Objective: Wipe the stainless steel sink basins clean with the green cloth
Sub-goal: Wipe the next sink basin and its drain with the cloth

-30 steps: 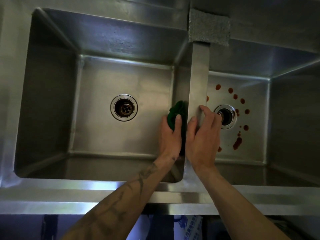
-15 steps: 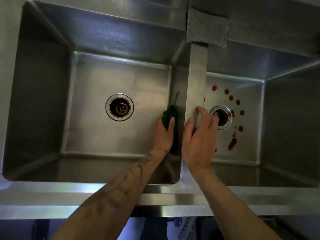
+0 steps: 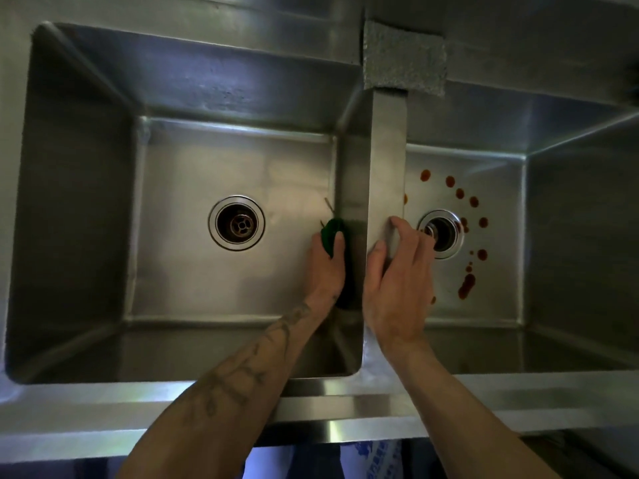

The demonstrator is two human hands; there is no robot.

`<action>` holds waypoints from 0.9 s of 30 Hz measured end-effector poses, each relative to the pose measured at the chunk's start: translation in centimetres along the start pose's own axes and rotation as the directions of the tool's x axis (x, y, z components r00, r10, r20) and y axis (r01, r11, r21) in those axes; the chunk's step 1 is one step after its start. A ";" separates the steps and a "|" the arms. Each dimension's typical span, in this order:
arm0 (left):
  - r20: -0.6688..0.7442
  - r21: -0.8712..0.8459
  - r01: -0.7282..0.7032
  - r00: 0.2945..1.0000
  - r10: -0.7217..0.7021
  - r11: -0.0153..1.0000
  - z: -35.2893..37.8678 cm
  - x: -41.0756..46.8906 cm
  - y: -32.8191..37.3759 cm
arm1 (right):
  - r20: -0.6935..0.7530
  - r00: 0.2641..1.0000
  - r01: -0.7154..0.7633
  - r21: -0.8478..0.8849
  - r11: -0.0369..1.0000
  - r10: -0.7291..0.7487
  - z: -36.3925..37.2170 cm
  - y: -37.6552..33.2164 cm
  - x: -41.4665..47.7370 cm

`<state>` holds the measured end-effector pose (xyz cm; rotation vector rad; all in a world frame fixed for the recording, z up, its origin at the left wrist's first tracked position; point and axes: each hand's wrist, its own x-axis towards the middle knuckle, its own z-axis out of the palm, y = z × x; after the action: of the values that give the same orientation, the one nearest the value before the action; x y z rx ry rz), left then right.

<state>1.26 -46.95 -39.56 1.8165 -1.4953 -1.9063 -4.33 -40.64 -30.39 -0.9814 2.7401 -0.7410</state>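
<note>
Stainless steel double sink (image 3: 86,202) gleaming dully in dim light, red spots (image 3: 466,285) dotting the right basin floor, left hand (image 3: 326,262) gripping bunched dark green cloth (image 3: 330,233) against the divider (image 3: 387,167), right hand (image 3: 401,274) resting loosely open on it

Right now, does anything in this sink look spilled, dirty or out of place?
Yes: red-brown splatters dot the right basin floor around its drain, still unwiped. The left hand presses the green cloth against the divider in the left basin.
</note>
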 end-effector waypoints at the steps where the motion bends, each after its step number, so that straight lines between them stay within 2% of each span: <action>1: -0.017 0.013 -0.018 1.000 0.018 1.000 0.2 0.2 0.5 | -0.005 1.000 0.009 -0.008 1.000 -0.009 0.0 0.0 0.0; 4: -0.099 -0.019 -0.204 0.975 0.201 0.979 0.4 0.1 2.4 | -0.020 1.000 0.022 -0.026 0.999 -0.022 0.1 0.0 0.0; 6: -0.114 -0.048 -0.279 0.956 0.272 0.959 0.1 0.0 2.4 | -0.018 1.000 0.012 -0.028 1.000 -0.013 0.2 0.1 0.0; 8: -0.048 -0.039 -0.214 0.976 0.212 0.976 -0.1 0.1 1.4 | -0.008 1.000 0.011 -0.025 1.000 -0.011 0.2 0.1 0.0; 11: 0.024 0.112 0.013 1.000 -0.015 0.994 -0.3 0.9 0.3 | -0.009 1.000 0.012 -0.026 1.000 -0.012 0.3 0.2 -0.1; 12: 0.015 0.141 0.016 1.000 -0.018 0.990 -0.2 0.9 0.8 | -0.009 1.000 0.016 -0.033 0.999 -0.017 0.3 0.3 0.0; 14: -0.028 0.124 -0.126 0.991 0.130 0.984 -0.2 0.9 2.7 | -0.013 1.000 0.020 -0.045 0.999 -0.021 0.4 0.2 0.1; 17: -0.106 -0.008 -0.320 0.942 0.318 0.947 -0.4 0.2 4.6 | -0.021 0.999 0.023 -0.052 0.998 -0.024 0.4 0.2 -0.1; 19: -0.100 -0.053 -0.318 0.945 0.312 0.947 -0.4 0.2 4.1 | -0.023 0.999 0.029 -0.048 0.998 -0.030 0.3 0.1 0.0; 21: -0.039 -0.023 -0.184 0.982 0.183 0.983 -0.2 0.8 3.0 | -0.024 0.999 0.030 -0.048 0.998 -0.031 0.3 0.0 0.0; 23: -0.003 0.077 -0.024 1.000 0.024 0.997 0.0 1.5 2.6 | -0.023 0.999 0.030 -0.053 0.998 -0.032 0.2 0.0 0.0; 24: -0.013 0.107 -0.018 1.000 0.020 0.994 0.1 1.7 2.8 | -0.021 0.999 0.030 -0.052 0.998 -0.031 0.2 -0.1 0.0; 27: -0.103 0.062 -0.230 0.966 0.236 0.971 0.1 1.2 4.5 | -0.024 0.999 0.029 -0.050 0.998 -0.031 0.2 -0.1 0.0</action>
<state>-1.49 -49.92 -37.32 1.6491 -1.6489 -1.6488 -4.20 -40.78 -30.51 -1.0323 2.7832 -0.6980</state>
